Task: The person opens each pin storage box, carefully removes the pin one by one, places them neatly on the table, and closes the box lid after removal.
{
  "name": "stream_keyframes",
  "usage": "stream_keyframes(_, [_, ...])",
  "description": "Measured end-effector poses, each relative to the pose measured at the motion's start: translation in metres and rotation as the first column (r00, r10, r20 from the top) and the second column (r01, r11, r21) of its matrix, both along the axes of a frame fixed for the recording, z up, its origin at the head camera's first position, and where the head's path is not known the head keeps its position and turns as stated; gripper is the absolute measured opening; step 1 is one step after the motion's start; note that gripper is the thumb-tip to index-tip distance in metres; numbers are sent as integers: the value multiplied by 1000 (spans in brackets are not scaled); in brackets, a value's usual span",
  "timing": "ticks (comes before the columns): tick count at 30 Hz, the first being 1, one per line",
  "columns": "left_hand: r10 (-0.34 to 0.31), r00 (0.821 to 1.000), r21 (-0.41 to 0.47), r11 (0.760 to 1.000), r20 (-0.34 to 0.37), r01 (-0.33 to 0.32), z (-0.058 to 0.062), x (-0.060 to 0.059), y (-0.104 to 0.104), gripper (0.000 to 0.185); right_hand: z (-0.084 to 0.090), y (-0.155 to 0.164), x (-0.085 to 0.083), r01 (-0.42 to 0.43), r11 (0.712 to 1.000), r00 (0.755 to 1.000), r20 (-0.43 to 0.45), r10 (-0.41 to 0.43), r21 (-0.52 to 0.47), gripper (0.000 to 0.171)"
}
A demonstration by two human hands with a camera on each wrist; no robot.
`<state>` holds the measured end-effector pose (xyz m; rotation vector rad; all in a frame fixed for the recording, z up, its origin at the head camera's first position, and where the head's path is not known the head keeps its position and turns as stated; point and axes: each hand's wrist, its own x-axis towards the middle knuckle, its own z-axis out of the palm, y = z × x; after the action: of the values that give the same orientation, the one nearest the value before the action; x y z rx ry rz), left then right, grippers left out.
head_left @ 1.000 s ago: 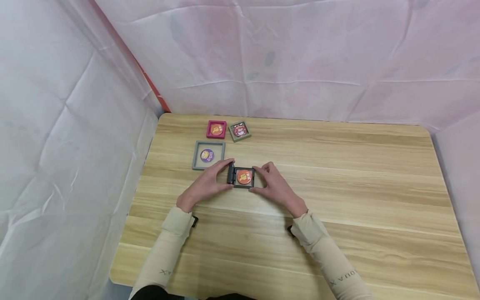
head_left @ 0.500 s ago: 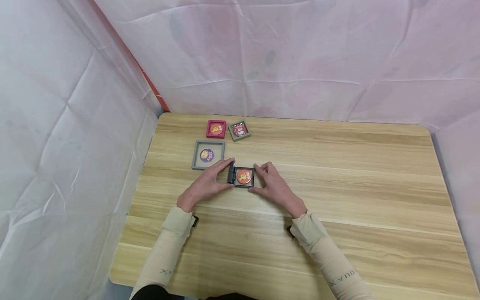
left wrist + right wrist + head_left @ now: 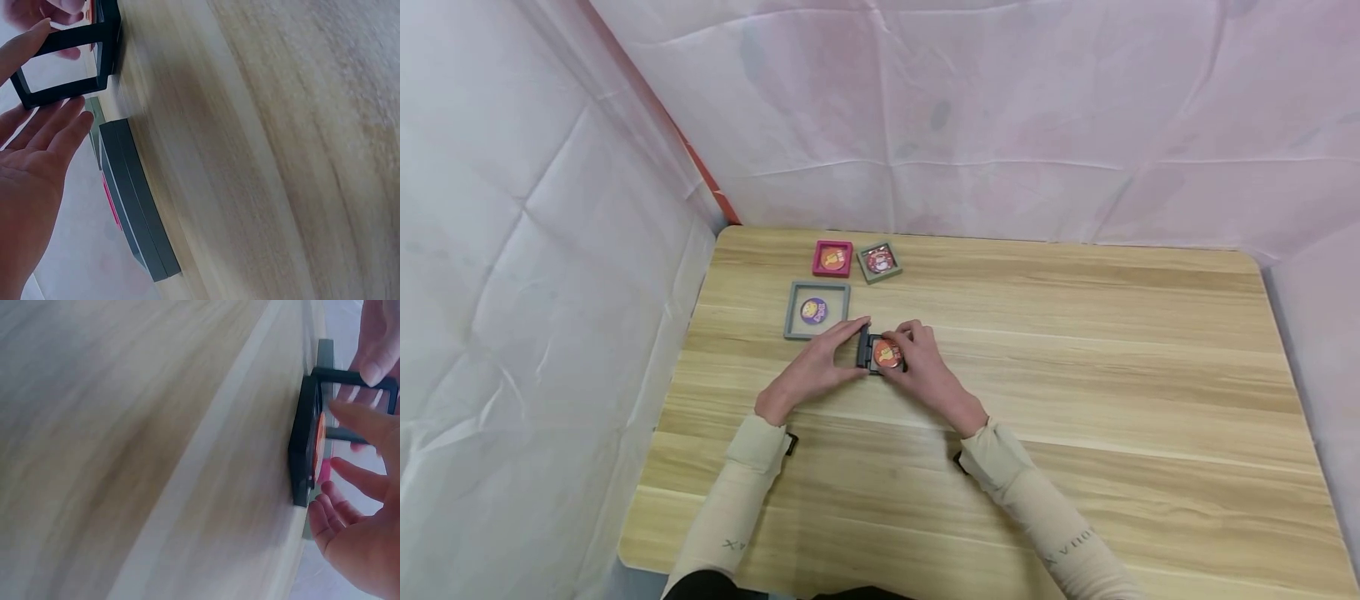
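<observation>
Pale wood-grain desk [image 3: 1120, 375] is spreading under the work. Closest to the head camera, dark clothing [image 3: 715, 586] is showing at the bottom edge, and two cream sleeves with dark lettering are reaching forward, the left sleeve [image 3: 730, 500] and the right sleeve [image 3: 1045, 517]. Small black wrist devices are peeking out at the inner side of both cuffs.

Ahead of the cuffs, both hands are working at a black hinged display case [image 3: 862, 356], which is resting on the desk with its lid standing up along the left side. The left hand [image 3: 808, 367] is holding that lid: its grip is clamping the frame by opposite edges, thumb on the near one and fingers on the far one. The right hand [image 3: 928, 375] is leaning over the right side of the case, thumb and index finger straddling a round orange badge [image 3: 887, 354]. That grip is keeping the thumb and finger apart, and I cannot tell whether they are pressing on the badge, which is sitting within the base of the case.

Just beyond the left hand, a gray square frame [image 3: 788, 312] is lying flat and showing a purple badge [image 3: 813, 311]. Farther back, a magenta frame [image 3: 832, 274] with an orange badge is lying beside a tilted-around olive-gray frame [image 3: 880, 277] with a red badge. Behind the desk, pinkish creased cloth [image 3: 1000, 108] is hanging, and whitish sheeting [image 3: 512, 250] is covering the left side.
</observation>
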<state>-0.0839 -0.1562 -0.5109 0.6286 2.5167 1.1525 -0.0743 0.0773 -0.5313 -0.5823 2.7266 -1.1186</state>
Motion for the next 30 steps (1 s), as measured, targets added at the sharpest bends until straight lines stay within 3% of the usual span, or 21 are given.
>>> stream_keyframes(16, [-14,1000,25,1000,-5,14,-2,-1,-1,90,1,-11,-2,-71,994,997,-31,74,83,42])
stream_keyframes(30, [-22,1000,2,1000,-8,22,-1,-2,-1,90,5,-6,1,-35,998,995,-87,39,47,45])
